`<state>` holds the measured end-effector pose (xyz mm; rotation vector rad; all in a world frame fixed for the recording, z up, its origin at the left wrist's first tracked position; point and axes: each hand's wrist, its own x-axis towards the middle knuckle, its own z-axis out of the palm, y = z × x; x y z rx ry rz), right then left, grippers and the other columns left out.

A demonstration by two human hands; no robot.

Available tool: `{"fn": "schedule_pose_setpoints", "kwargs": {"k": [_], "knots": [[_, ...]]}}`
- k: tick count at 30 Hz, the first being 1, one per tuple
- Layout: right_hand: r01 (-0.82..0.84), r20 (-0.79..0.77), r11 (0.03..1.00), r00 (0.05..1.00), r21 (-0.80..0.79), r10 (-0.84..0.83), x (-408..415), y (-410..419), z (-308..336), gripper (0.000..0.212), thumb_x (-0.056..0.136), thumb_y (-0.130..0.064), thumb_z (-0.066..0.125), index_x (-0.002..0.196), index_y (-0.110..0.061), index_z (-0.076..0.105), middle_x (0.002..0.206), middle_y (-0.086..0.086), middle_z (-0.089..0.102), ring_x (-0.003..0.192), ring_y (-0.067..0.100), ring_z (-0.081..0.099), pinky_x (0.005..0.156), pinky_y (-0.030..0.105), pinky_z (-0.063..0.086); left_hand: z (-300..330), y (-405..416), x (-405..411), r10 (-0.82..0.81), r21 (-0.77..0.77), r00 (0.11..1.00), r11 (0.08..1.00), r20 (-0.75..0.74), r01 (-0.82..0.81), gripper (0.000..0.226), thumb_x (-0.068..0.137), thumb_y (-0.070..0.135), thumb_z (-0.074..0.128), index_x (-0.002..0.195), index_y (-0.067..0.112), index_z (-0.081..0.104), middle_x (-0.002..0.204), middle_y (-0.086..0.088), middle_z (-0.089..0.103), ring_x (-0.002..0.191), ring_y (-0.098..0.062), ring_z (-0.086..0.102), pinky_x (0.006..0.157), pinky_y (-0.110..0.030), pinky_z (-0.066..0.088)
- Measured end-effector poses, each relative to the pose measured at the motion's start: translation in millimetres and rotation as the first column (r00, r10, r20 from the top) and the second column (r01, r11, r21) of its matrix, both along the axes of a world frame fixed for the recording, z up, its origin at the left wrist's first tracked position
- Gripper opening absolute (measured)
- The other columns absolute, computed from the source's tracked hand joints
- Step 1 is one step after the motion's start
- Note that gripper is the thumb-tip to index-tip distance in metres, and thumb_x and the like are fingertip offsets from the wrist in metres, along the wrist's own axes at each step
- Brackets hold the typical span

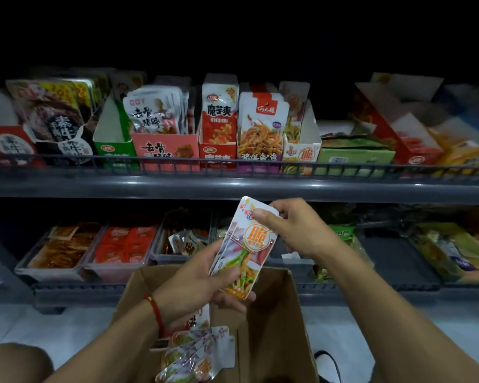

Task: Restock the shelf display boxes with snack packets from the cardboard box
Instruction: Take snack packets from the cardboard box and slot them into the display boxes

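left hand (pixel 194 283) gripping stack of snack packets (pixel 249 244) marked "脆", right hand (pixel 291 230) pinching top packet's upper edge, cardboard box (pixel 271 322) directly below hands, matching "脆" display box (pixel 302 150) on shelf (pixel 233 186) above hands

The white packet (pixel 155 111) in the pink display box (pixel 165 150) reads "QQY" and "去骨猪蹄"; the box front repeats "去骨". The red-and-white packet (pixel 219 117) reads "魔芋爽". A large orange "脆" marks the held packet (pixel 246 244) and a small shelf box (pixel 302 154).
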<state>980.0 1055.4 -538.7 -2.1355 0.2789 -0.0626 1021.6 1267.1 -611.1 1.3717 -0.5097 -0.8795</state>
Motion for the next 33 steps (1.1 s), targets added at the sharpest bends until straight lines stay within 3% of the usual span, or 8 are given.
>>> {"fn": "schedule_pose_setpoints", "kwargs": {"k": [4, 7, 14, 19, 21, 24, 27, 33], "knots": [[-0.051, -0.001, 0.998, 0.999, 0.025, 0.051, -4.1, -7.2, 5.1, 0.025, 0.09, -0.04, 0.073, 0.098, -0.018, 0.063, 0.083, -0.002, 0.076, 0.058, 0.008, 0.069, 0.045, 0.023, 0.049, 7.6, -7.3, 2.7, 0.026, 0.03, 0.998, 0.999, 0.053, -0.027, 0.049, 0.101, 0.007, 0.057, 0.144, 0.027, 0.047, 0.125, -0.013, 0.07, 0.101, -0.042, 0.073, 0.077, -0.045, 0.064], [-0.138, -0.034, 0.984, 0.989, 0.115, 0.143, -9.1, -11.6, 8.1, 0.05, 0.081, -0.022, 0.085, 0.119, -0.025, 0.054, 0.098, 0.003, 0.074, 0.08, 0.017, 0.076, 0.052, 0.029, 0.056, 14.0, -11.4, 5.9, 0.022, 0.069, 0.992, 0.997, 0.125, -0.031, 0.046, 0.101, 0.007, 0.057, 0.142, 0.028, 0.049, 0.125, -0.012, 0.07, 0.099, -0.038, 0.074, 0.079, -0.048, 0.063], [-0.226, -0.057, 0.967, 0.971, 0.117, 0.234, -15.4, -18.2, 22.1, 0.057, 0.076, -0.009, 0.088, 0.12, -0.025, 0.055, 0.102, 0.006, 0.074, 0.089, 0.023, 0.076, 0.068, 0.045, 0.063, 22.5, -13.1, 9.2, -0.036, 0.142, 0.985, 0.99, 0.169, 0.012, 0.043, 0.102, 0.01, 0.056, 0.141, 0.025, 0.046, 0.122, -0.011, 0.069, 0.099, -0.032, 0.075, 0.077, -0.041, 0.063], [-0.209, -0.077, 0.978, 0.975, 0.001, 0.208, -15.1, -17.2, 36.6, 0.053, 0.076, -0.009, 0.087, 0.118, -0.022, 0.058, 0.099, 0.005, 0.076, 0.088, 0.022, 0.076, 0.075, 0.051, 0.063, 30.6, -16.8, 16.4, -0.148, 0.162, 0.969, 0.98, 0.199, 0.116, 0.048, 0.101, 0.013, 0.061, 0.142, 0.029, 0.044, 0.123, -0.01, 0.068, 0.104, -0.028, 0.073, 0.083, -0.043, 0.062], [-0.206, -0.06, 0.977, 0.977, -0.044, 0.204, -15.6, -24.7, 50.3, 0.046, 0.077, -0.009, 0.086, 0.114, -0.02, 0.06, 0.098, 0.005, 0.077, 0.087, 0.023, 0.076, 0.076, 0.051, 0.062, 33.4, -18.0, 19.5, -0.097, 0.102, 0.978, 0.992, 0.187, 0.079, 0.048, 0.096, 0.013, 0.069, 0.137, 0.028, 0.049, 0.126, -0.006, 0.068, 0.109, -0.024, 0.072, 0.088, -0.045, 0.062], [-0.107, -0.003, 0.978, 0.994, -0.177, 0.108, -17.1, -48.0, 91.2, 0.049, 0.075, -0.011, 0.085, 0.114, -0.026, 0.06, 0.098, -0.003, 0.077, 0.085, 0.015, 0.076, 0.07, 0.032, 0.063, 38.5, -11.2, 30.5, 0.087, 0.049, 0.971, 0.994, 0.222, -0.1, 0.047, 0.089, 0.023, 0.077, 0.13, 0.035, 0.056, 0.128, 0.004, 0.067, 0.115, -0.013, 0.068, 0.09, -0.042, 0.061], [0.052, 0.175, 0.942, 0.985, -0.333, 0.008, -12.7, -71.7, 139.6, 0.044, 0.073, -0.013, 0.086, 0.109, -0.023, 0.063, 0.098, -0.004, 0.077, 0.082, 0.005, 0.074, 0.066, 0.021, 0.06, 42.4, 0.9, 43.8, 0.255, 0.051, 0.924, 0.958, 0.284, -0.281, 0.039, 0.092, 0.02, 0.074, 0.125, 0.035, 0.059, 0.122, 0.008, 0.07, 0.108, -0.008, 0.069, 0.088, -0.036, 0.062], [0.253, 0.304, 0.848, 0.946, -0.465, -0.116, 32.6, -106.2, 204.4, 0.045, 0.075, -0.02, 0.086, 0.112, -0.026, 0.061, 0.099, -0.002, 0.072, 0.085, 0.013, 0.073, 0.079, 0.035, 0.059, 46.3, 6.2, 55.9, 0.416, 0.03, 0.884, 0.901, 0.212, -0.432, 0.031, 0.093, 0.009, 0.071, 0.117, 0.026, 0.064, 0.108, 0.004, 0.076, 0.094, -0.018, 0.074, 0.07, -0.025, 0.059]]}}
